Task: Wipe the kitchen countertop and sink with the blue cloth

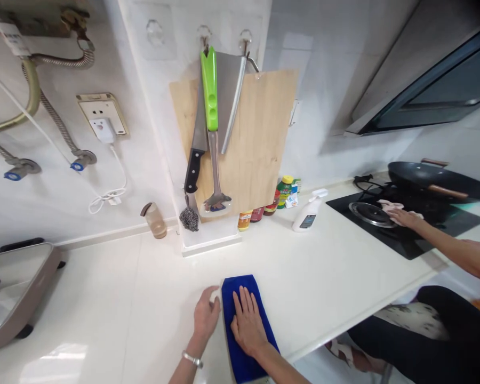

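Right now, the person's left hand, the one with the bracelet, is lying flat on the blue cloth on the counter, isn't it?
Not quite: the head view shows the right hand lying flat on the blue cloth on the white counter. The left hand, with the bracelet, is beside the cloth.

I'm looking into a home kitchen — a white countertop (336, 266) runs along the tiled wall (324, 58), with a wok (432, 178) on a black glass hob (408, 229) beneath a range hood (420, 80). A wooden chopping board (260, 133), kitchen knife (200, 122) and cleaver (229, 90) hang from wall hooks — sauce bottles (257, 214) stand just behind.
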`<state>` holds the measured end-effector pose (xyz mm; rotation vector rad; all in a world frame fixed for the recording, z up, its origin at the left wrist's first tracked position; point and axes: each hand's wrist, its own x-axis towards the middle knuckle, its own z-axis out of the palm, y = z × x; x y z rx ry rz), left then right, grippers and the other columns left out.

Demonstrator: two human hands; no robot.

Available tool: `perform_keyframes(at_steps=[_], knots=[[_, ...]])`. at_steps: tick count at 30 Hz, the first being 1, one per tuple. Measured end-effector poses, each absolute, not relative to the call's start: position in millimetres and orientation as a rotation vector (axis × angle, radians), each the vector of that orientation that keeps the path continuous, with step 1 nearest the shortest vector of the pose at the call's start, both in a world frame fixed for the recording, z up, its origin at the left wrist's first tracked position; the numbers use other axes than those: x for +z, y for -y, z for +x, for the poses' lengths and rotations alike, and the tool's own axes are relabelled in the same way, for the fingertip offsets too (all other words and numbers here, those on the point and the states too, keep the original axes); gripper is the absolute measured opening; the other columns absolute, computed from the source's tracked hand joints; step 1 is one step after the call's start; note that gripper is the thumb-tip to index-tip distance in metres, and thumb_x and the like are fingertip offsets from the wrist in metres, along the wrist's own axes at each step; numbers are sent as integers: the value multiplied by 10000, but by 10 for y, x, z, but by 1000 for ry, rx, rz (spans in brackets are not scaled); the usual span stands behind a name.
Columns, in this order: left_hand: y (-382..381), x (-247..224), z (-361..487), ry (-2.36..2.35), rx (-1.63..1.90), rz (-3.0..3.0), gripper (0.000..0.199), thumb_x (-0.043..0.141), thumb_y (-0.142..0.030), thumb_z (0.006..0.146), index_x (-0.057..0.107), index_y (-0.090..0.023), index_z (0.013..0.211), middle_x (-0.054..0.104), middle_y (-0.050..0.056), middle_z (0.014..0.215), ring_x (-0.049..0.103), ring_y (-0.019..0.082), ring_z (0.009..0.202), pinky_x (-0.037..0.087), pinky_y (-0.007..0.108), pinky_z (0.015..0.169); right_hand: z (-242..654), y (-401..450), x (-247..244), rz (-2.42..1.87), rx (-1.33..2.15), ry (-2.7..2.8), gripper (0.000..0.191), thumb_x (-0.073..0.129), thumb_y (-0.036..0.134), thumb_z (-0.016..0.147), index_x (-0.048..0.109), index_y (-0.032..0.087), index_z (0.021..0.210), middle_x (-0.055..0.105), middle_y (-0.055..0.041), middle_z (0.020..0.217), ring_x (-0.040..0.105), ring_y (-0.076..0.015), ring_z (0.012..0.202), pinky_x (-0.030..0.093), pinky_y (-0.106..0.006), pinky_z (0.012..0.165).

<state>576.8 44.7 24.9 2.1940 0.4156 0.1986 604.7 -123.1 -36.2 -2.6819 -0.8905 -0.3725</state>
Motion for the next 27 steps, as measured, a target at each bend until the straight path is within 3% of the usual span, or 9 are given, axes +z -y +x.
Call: perform_keyframes(at_steps=[2,6,15,21,24,27], knots=[[-460,287,6034,-301,146,2348,436,408,-287,958,545,-214,1366,684,94,1268,693,138,811,557,306,845,6040,1252,-338,-2695,-361,926,828,434,164,853,56,184,1589,91,-121,1657,161,-327,1526,331,-582,1209],[-462,224,6331,-191,84,2422,329,517,-255,939,631,-260,1247,663,61,1287,668,168,1072,525,304,939,6063,1317,-312,-2700,-372,965,770,410,172,875,114,172,1586,108,-122,1657,169,-311,1527,323,-563,1218],[-676,197,6258,-277,29,2536,226,490,-334,982,664,-234,1088,698,57,1140,666,182,1040,509,281,829,6048,1274,-272,-2669,-292,1047,724,395,145,867,221,176,1569,125,-101,1664,137,-275,1538,288,-536,1241],[-1256,351,6052,-468,29,2601,191,534,-336,967,680,-230,1029,724,51,1083,670,189,1029,494,276,817,6113,1401,-309,-2375,-343,945,604,330,214,956,261,241,1556,372,-96,1589,351,-218,1467,360,-532,1208],[-1684,487,5955,-621,75,2617,183,526,-284,961,683,-210,1017,712,79,1098,675,209,1015,510,307,834,6205,1818,-462,-2329,-477,760,563,331,261,978,287,265,1540,490,-111,1500,442,-247,1406,377,-584,1181],[-1931,646,5909,-775,198,2621,297,414,-161,958,654,-171,1133,646,150,1251,680,241,1015,537,368,839,6310,2285,-670,-2393,-597,642,564,347,290,973,296,240,1533,530,-154,1442,499,-302,1346,401,-631,1136]])
